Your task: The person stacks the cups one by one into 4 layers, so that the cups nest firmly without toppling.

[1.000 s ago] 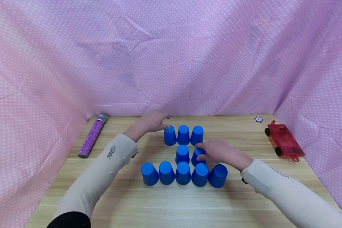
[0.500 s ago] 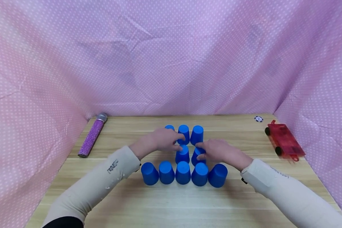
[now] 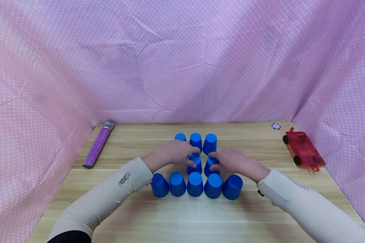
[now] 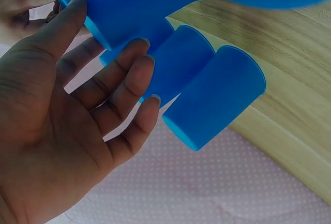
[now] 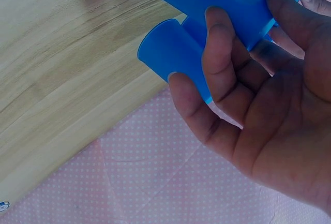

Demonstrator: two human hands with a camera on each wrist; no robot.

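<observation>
Upside-down blue cups stand in three rows on the wooden table (image 3: 176, 219). In the middle row, my left hand (image 3: 176, 153) holds the left cup (image 3: 195, 162) between thumb and fingers. My right hand (image 3: 232, 162) grips the neighbouring right cup (image 3: 211, 165) the same way. The left wrist view shows the thumb and forefinger either side of a cup (image 4: 124, 14), the other fingers beside the back-row cups. In the right wrist view, the thumb and curled fingers surround a cup (image 5: 212, 1). My left hand partly hides the back-left cup (image 3: 180, 136).
Several cups form the front row, with one (image 3: 195, 185) at its centre. A purple glitter microphone (image 3: 98, 145) lies at the left. At the right are a red toy car (image 3: 304, 148) and a poker chip (image 3: 275, 126). Pink dotted cloth (image 3: 182, 60) encloses the table.
My left hand has moved from the back-left cup toward the front right and taken hold of the left middle-row cup. My right hand stays on its cup.
</observation>
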